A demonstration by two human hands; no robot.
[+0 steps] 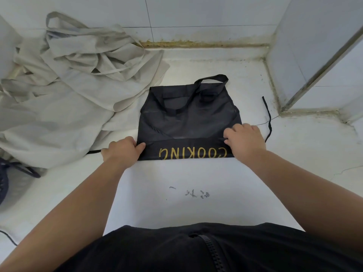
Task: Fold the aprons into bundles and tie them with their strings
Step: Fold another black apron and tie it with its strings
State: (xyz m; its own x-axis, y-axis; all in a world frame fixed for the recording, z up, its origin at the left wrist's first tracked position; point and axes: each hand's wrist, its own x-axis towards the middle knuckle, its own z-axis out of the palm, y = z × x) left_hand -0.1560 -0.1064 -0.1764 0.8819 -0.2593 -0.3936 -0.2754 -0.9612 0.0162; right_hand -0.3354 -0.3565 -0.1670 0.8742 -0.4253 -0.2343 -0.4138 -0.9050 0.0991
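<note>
A black apron (188, 118) lies flat on the white counter (176, 183), partly folded, with gold letters reading COOKING upside down on its near folded band. Its neck loop (212, 79) points toward the wall. One black string (268, 118) trails off to the right, and another pokes out at the left near my wrist. My left hand (121, 150) pinches the near left corner of the folded band. My right hand (243, 138) grips the near right corner.
A heap of beige aprons (74, 85) with loose straps covers the left half of the counter. A dark blue object (4, 181) sits at the far left edge. A tiled wall runs behind, and a white pillar (314, 55) stands at right.
</note>
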